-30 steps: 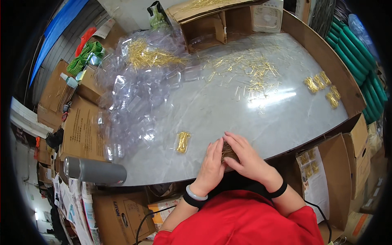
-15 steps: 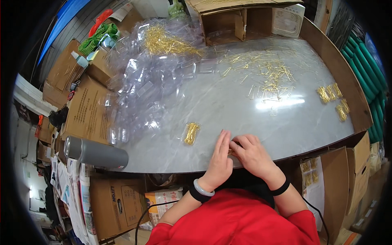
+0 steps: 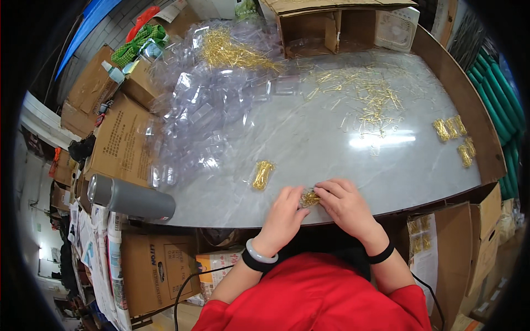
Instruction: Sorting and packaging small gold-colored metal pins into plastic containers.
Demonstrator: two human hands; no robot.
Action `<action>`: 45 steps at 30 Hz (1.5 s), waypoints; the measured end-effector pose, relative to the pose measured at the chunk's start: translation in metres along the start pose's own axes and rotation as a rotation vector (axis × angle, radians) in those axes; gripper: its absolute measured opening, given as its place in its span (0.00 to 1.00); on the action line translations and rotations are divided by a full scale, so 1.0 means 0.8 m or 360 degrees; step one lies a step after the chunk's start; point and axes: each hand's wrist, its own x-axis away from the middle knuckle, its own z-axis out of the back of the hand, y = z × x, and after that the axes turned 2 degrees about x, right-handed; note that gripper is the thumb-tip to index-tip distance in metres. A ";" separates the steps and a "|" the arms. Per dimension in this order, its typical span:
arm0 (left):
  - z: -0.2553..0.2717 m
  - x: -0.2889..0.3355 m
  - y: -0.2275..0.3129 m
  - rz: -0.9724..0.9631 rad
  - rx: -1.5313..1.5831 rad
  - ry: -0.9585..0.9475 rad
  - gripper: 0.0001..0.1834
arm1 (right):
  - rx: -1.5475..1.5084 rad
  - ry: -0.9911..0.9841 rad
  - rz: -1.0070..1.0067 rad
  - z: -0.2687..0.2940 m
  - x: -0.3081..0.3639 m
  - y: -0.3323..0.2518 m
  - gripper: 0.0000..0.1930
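Note:
Close to the table's near edge, a small bundle of gold wire hooks (image 3: 310,198) sits between my two hands. My left hand (image 3: 282,216) closes on its left end with thumb and fingers. From the other side, the bent fingers of my right hand (image 3: 345,205) grip the bundle and partly hide it. Whether a clear case surrounds this bundle I cannot tell. Just beyond my left hand lies a clear plastic case filled with gold hooks (image 3: 263,175). Farther back, loose gold hooks (image 3: 381,99) are scattered over the grey tabletop (image 3: 309,143).
Clear plastic cases (image 3: 204,116) are heaped at the left, topped by a pile of gold hooks (image 3: 229,51). Several filled packs (image 3: 450,128) lie by the right cardboard edge. A grey bottle (image 3: 132,197) lies at the near left. An open carton (image 3: 309,36) and white fan (image 3: 396,28) stand behind.
My left hand has shifted left and drawn apart from the right, its straight fingers now bent. The gold hook bundle between them has come into plain sight. The view has shifted slightly.

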 end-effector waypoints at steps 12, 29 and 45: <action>0.041 0.042 -0.036 0.0778 0.1099 0.0592 0.12 | -0.0003 0.0004 -0.0072 -0.003 0.001 -0.002 0.20; 0.080 0.007 -0.064 0.0953 0.1480 0.0415 0.10 | 0.0126 0.0009 -0.0073 -0.001 -0.004 -0.009 0.15; 0.055 0.112 -0.032 0.0829 0.1958 -0.0104 0.07 | 0.0090 0.0077 -0.0143 -0.001 -0.004 -0.012 0.17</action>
